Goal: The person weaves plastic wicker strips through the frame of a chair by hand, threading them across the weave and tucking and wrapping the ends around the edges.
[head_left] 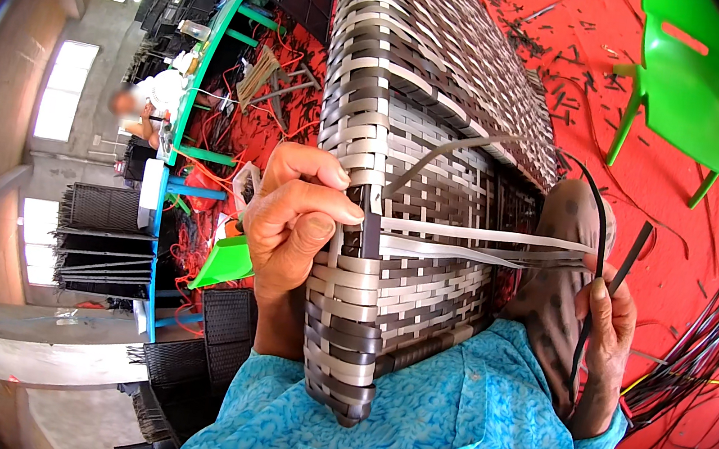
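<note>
My left hand (297, 216) pinches the grey strips (466, 243) against the woven panel (407, 140) at nine o'clock to keep tension, while my right hand (605, 325) grips dark strands (600, 247) at three o'clock.

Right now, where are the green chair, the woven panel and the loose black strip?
green chair (681, 90), head view, on its seat.
woven panel (415, 77), head view, upper weave.
black strip (600, 247), head view, mid-length above the right hand (605, 325).

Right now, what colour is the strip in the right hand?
Black, a thin strip in the right hand; head view.
</note>
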`<state>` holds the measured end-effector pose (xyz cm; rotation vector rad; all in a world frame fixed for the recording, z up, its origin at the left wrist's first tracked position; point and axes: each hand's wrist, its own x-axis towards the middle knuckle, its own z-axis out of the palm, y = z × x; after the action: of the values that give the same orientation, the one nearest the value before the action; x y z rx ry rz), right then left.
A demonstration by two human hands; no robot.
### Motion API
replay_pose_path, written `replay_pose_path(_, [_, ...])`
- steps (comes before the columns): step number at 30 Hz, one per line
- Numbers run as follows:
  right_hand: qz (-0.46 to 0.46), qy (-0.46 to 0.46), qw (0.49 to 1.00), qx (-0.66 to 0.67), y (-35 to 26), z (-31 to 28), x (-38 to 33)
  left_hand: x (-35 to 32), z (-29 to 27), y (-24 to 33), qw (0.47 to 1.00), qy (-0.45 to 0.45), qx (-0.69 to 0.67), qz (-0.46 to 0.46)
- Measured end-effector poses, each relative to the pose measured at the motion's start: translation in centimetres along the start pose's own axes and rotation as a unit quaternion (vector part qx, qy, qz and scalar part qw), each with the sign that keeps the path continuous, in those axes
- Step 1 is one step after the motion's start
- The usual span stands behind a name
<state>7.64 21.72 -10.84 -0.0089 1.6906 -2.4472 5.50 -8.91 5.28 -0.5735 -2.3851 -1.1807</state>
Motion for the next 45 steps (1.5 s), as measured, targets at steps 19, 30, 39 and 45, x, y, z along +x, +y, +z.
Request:
replay_pose_path(19, [-0.011, 0.068, 0.971, -0.227, 2.9, -6.0, 0.1, -1.6, 0.9, -1.7, 0.982, 0.168, -0.005, 0.083])
replay_pose_path(30, [-0.145, 0.137, 0.902, -0.383, -0.1, -2.4, 2.2, -2.0, 1.3, -2.4, 0.983, 0.160, -0.022, 0.087])
replay_pose_path(39, [-0.311, 0.057, 0.848, -0.426, 0.0, 2.9, 6.7, -2.3, 0.9, -2.3, 0.990, 0.124, 0.027, 0.069])
replay_pose_path(45, [-0.239, 0.050, 0.868, -0.433, 3.7, 2.6, 7.5, -2.5, 1.3, -2.8, 0.988, 0.135, -0.015, 0.074])
